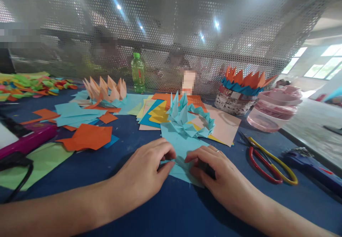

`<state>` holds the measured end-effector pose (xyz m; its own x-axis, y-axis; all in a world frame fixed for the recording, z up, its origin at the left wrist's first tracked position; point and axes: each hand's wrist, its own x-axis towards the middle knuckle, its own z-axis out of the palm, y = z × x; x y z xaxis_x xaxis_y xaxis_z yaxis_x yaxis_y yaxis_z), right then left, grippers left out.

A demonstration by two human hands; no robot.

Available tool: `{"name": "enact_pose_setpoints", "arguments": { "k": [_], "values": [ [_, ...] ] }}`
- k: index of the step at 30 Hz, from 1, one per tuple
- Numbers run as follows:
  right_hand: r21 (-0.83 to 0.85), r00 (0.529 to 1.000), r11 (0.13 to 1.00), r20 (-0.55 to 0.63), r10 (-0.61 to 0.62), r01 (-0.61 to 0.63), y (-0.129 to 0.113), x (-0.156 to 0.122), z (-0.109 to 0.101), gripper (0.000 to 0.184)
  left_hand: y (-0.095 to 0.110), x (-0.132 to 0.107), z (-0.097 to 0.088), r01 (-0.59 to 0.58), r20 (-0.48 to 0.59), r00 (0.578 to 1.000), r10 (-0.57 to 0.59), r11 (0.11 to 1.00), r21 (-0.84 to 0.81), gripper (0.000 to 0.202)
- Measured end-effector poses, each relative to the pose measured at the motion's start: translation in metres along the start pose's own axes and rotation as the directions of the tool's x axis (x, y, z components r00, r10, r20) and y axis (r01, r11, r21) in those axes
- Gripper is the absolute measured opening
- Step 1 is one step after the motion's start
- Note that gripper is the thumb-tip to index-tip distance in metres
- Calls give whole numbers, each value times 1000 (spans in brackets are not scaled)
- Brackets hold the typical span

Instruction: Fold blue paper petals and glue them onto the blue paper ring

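Observation:
My left hand and my right hand rest close together on a folded sheet of light blue paper, with the fingertips of both pressing and pinching its edges. Something dark shows under my right fingers, but its shape is hidden. Just beyond the sheet and touching it stands a light blue origami model with pointed folds. A red-and-yellow-handled pair of scissors lies to the right of my right hand.
Loose orange paper, blue and green sheets cover the dark blue table. A peach paper model, green bottle, paper-topped basket and pink container stand behind. A perforated metal screen rises beyond.

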<state>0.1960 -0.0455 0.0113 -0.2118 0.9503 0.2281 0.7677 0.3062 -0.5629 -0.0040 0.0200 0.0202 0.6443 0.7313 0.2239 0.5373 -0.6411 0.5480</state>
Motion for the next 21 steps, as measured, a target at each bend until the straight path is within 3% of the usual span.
{"name": "enact_pose_setpoints", "arguments": {
  "k": [3,6,11,14,16,19,21],
  "values": [
    [-7,997,997,9,-77,77,4,-1,2,45,-1,-1,0,2,-8,1000,-2,1000,-3,9],
    [-30,987,986,6,-161,161,7,-3,4,47,-2,-1,2,-21,-16,1000,21,1000,-6,12],
    [-91,975,971,13,-222,222,6,-5,1,47,-7,-5,5,-182,-54,982,183,983,32,27],
    [-103,972,966,22,-235,236,6,-5,0,52,-4,-11,3,-317,-92,937,338,930,187,35],
    [-113,969,962,21,-247,248,6,-5,0,54,-1,-16,2,-414,-107,877,468,851,324,32],
    [-132,967,958,22,-253,254,5,-6,-1,54,4,-23,0,-526,-48,800,598,737,424,27],
    [-147,968,957,25,-251,252,3,-6,-1,51,5,-26,1,-556,-6,787,617,713,428,29]
  ]
}}
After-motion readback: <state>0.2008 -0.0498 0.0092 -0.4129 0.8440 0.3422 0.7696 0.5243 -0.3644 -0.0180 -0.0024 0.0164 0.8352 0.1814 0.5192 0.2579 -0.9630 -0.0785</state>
